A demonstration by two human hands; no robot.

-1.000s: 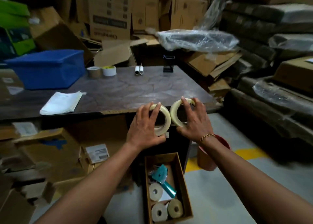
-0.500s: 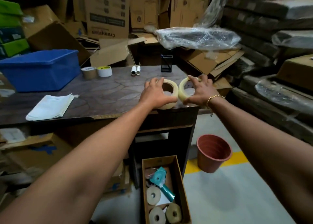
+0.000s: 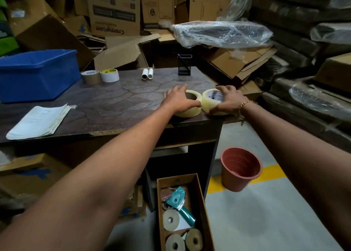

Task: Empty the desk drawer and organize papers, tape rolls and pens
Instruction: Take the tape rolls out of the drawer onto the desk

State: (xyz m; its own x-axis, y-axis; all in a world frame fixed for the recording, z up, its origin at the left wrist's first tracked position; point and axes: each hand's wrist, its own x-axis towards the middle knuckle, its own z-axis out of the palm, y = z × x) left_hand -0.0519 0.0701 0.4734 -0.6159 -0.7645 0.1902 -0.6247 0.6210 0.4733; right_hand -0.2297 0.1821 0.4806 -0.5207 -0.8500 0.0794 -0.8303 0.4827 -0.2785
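Observation:
Two pale yellow tape rolls lie flat, side by side, near the right front corner of the dark desk [image 3: 114,106]. My left hand [image 3: 179,99] grips the left tape roll [image 3: 191,110] and my right hand [image 3: 228,98] grips the right tape roll [image 3: 212,98]. Farther back on the desk sit a brown tape roll [image 3: 90,77], a white tape roll [image 3: 109,75], two small white rolls [image 3: 147,73] and a black mesh pen holder [image 3: 184,64]. A stack of papers [image 3: 38,121] lies at the front left. The pulled-out drawer [image 3: 204,203] on the floor holds three rolls and a teal tape dispenser [image 3: 180,203].
A blue plastic bin [image 3: 38,74] stands at the desk's back left. A terracotta pot [image 3: 240,168] sits on the floor right of the desk. Cardboard boxes [image 3: 114,9] and plastic-wrapped bundles [image 3: 222,33] crowd the back and right.
Both hands carried the two tape rolls up from the desk's front edge and set them flat on the desktop. My view rose and moved closer.

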